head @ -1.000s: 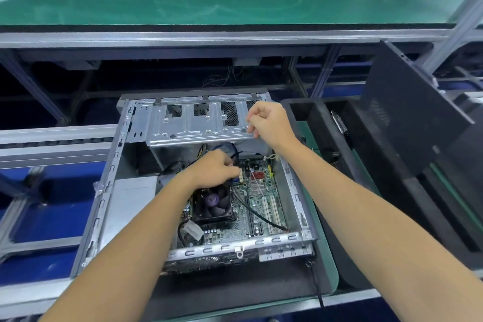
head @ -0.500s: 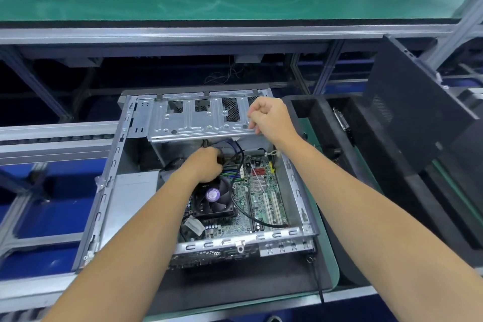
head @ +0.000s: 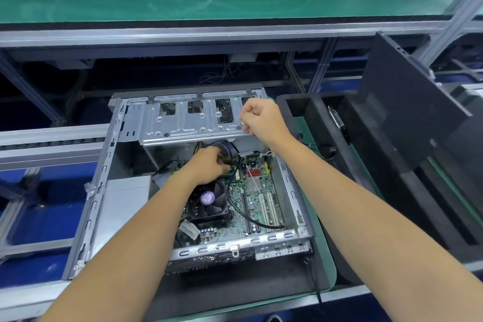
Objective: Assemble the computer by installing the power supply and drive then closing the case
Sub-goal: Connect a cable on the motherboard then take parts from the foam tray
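Still mid-install: right hand grips the raised drive cage edge; left hand fingers pinch cables under it inside the case. Next: seat connector, lower cage.

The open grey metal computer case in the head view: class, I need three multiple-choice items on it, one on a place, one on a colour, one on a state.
1. Where does the black square cooling fan sit in the open grey metal computer case?
A. on the green circuit board
B. on the hinged metal drive cage
C. outside the case

2. What colour is the fan's round hub sticker?
A. red
B. purple
C. yellow

3. What is the right hand doing?
A. lying flat on the belt
B. gripping the drive cage's edge
C. hanging free

Answers: 
1 A, the green circuit board surrounds it. 
2 B, the sticker shows purple. 
3 B, its fingers curl at the hinged metal drive cage rim.
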Available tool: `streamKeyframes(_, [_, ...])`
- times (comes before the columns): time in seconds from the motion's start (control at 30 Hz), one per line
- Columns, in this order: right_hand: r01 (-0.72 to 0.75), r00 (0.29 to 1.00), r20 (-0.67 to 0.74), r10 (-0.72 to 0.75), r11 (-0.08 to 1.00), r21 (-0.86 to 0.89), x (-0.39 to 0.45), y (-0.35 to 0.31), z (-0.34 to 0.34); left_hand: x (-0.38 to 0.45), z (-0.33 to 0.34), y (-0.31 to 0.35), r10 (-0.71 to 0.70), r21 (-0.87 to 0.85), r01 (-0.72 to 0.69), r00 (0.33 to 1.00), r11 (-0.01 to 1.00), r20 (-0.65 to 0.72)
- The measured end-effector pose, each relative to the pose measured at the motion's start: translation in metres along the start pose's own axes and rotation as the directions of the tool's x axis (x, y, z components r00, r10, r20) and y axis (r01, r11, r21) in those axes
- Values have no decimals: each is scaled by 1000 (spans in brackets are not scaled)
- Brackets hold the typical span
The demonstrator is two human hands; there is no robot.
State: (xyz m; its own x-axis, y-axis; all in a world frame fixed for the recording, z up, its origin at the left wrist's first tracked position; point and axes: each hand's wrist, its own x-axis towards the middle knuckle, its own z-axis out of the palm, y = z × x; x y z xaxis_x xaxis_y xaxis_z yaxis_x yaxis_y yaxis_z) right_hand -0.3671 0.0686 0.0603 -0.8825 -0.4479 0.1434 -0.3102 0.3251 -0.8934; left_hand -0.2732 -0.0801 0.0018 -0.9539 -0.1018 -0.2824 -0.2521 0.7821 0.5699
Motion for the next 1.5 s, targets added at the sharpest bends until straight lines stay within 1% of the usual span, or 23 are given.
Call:
streamKeyframes(0.1, [2,1000,2,-2,1000,1,0,-1,0,-3,2,4,130,45,-128,991,991,-32])
streamKeyframes(0.13, [1,1000,3,-1,1000,0,0,-1,0,-4,2,7,143,61,-140,989,988,-42])
streamKeyframes(0.17, [0,1000,1,0,1000,0,-1,-2,0,-4,2,9,128,42,-126,991,991,-43])
streamKeyframes(0.27, [-4,1000,-6,4,1000,9,-1,-3,-1,-3,-4,12,17,-160,-23,999,987,-39])
streamKeyframes(0.37, [-30,999,-11,31,998,52,-2,-4,-2,-8,-16,15,45,-177,-49,999,983,-27])
streamKeyframes(0.43, [-43,999,-17,44,997,64,-2,-5,-2,-13,-21,16,44,-239,-37,999,970,24])
streamKeyframes(0.5, [-50,998,-19,51,996,72,-2,-7,-3,-17,-26,15,18,-293,24,990,956,139])
streamKeyframes(0.57, [-56,998,-25,59,993,102,-3,-9,-4,-22,-33,11,-8,-191,57,969,980,246])
streamKeyframes(0.63, [-65,997,-29,68,992,112,-4,-11,-5,-25,-41,7,-21,-85,48,956,995,294])
streamKeyframes(0.67, [-71,997,-28,74,991,109,-4,-11,-4,-27,-45,6,1,-109,34,951,993,310])
streamKeyframes(0.73, [-76,997,-27,79,992,100,-5,-12,-4,-29,-52,4,112,-250,-25,933,968,342])
streamKeyframes(0.8, [-74,997,-30,77,993,88,-5,-12,-4,-33,-57,1,250,-461,-61,898,886,362])
streamKeyframes(0.87, [-69,997,-29,71,995,71,-4,-11,-3,-34,-61,-5,330,-630,-43,878,775,345])
streamKeyframes(0.97, [-58,998,-16,59,997,46,-3,-10,-3,-32,-61,-13,370,-703,-38,870,710,326])
streamKeyframes(1.03, [-53,998,-13,54,998,34,-3,-9,-2,-32,-60,-11,397,-716,-68,866,695,303])
streamKeyframes(1.1, [-42,999,-7,42,999,12,-2,-8,-1,-33,-58,-8,340,-671,-106,913,733,227])
streamKeyframes(1.17, [-32,999,2,32,999,-7,-2,-7,-1,-33,-58,-2,222,-530,-139,970,837,96])
streamKeyframes(1.23, [-26,1000,5,26,1000,-12,-2,-6,0,-33,-59,2,190,-238,-184,982,954,2])
streamKeyframes(1.3, [-22,1000,4,22,1000,-15,-2,-5,-1,-37,-65,2,175,102,-175,985,979,8])
streamKeyframes(1.33, [-20,1000,4,20,1000,-15,-2,-5,-1,-39,-69,-1,141,175,-144,990,974,30])
streamKeyframes(1.37, [-19,1000,4,19,1000,-16,-2,-5,0,-42,-73,-5,96,183,-107,993,977,71])
streamKeyframes(1.43, [-18,1000,10,18,999,-38,-2,-6,0,-48,-80,-12,-9,113,-9,987,994,162])
streamKeyframes(1.5, [-11,1000,18,13,998,-59,-2,-6,1,-54,-81,-15,-46,78,35,989,996,141])
